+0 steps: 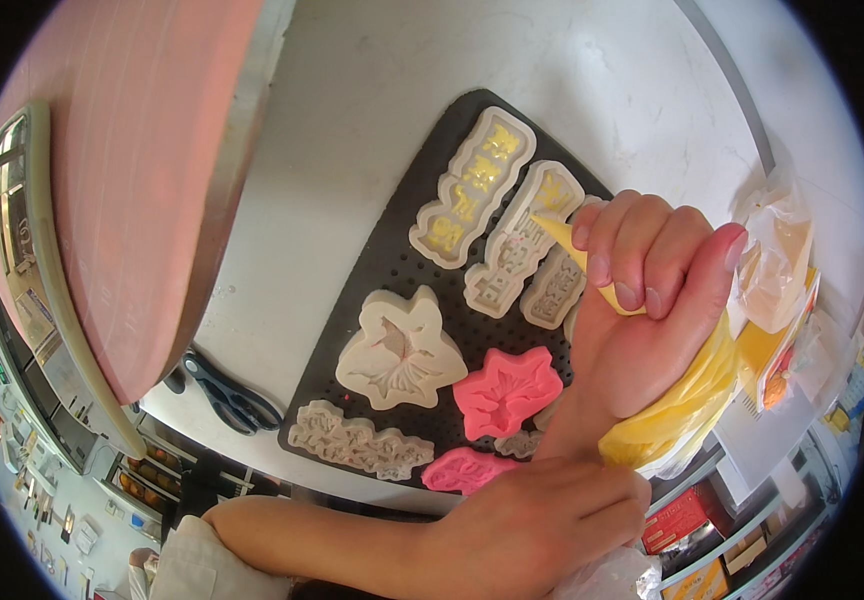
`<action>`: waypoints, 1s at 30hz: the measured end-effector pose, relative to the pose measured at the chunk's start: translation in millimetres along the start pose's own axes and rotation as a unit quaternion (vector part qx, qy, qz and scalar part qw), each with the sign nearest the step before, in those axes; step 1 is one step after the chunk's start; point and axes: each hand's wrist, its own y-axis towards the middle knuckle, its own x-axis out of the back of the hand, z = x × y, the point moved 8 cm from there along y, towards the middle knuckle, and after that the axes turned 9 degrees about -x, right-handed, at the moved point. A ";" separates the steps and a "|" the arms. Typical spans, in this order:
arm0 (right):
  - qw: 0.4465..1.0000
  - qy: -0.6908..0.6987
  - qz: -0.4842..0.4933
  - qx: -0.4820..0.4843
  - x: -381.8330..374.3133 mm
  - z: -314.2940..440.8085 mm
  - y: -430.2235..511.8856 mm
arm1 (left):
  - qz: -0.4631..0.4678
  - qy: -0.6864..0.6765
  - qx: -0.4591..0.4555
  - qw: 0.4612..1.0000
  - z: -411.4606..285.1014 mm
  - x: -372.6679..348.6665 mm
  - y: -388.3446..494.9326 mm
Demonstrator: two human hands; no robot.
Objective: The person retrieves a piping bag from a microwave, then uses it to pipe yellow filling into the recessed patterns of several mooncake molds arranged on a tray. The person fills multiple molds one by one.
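Observation:
My right hand (649, 300) is closed around the narrow part of a piping bag (672, 412) with yellow filling. The bag's tip is over the middle silicone mould (496, 281), by its character-shaped cavities; the uppermost one is filled yellow. My left hand (544, 525) reaches across from the left, its fingers closed around the lower end of the bag, with clear plastic showing below. A longer silicone mould (458, 202) beside it has several yellow-filled characters. A smaller grey mould (552, 292) lies nearest my right hand, partly covered by it.
On the black perforated mat (372, 300) lie a cream flower-shaped mould (402, 375), a coral mould (507, 390), a pink mould (466, 469) and a grey mould (357, 442). Black-handled scissors (229, 394) lie left. A pink board (154, 150) rises at upper left. Plastic bags (773, 262) sit right.

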 end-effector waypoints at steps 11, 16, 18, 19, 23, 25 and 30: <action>0.999 -0.018 -0.019 0.021 1.5 -3.7 -1.0 | -0.006 -0.004 -0.005 1.000 0.7 0.3 0.6; 0.999 -0.018 -0.009 0.026 0.3 -3.6 -1.0 | -0.016 -0.006 -0.014 1.000 -1.0 2.4 0.5; 0.999 -0.024 -0.002 0.026 -1.9 -3.0 -1.4 | -0.016 -0.006 -0.015 1.000 -0.9 1.9 0.4; 0.999 -0.027 -0.007 0.021 -2.4 -3.4 -2.3 | -0.016 -0.005 -0.015 1.000 -0.6 1.3 0.2; 0.999 -0.029 -0.016 0.004 -3.9 -4.5 -6.1 | -0.019 -0.003 -0.012 1.000 0.6 -0.7 -1.2; 1.000 -0.022 -0.007 -0.002 -4.2 -5.0 -7.5 | -0.023 -0.002 -0.014 1.000 0.4 -0.7 -1.8; 0.999 -0.026 0.017 -0.006 -4.6 -7.6 -10.2 | -0.021 -0.002 -0.013 1.000 -0.4 0.1 -1.4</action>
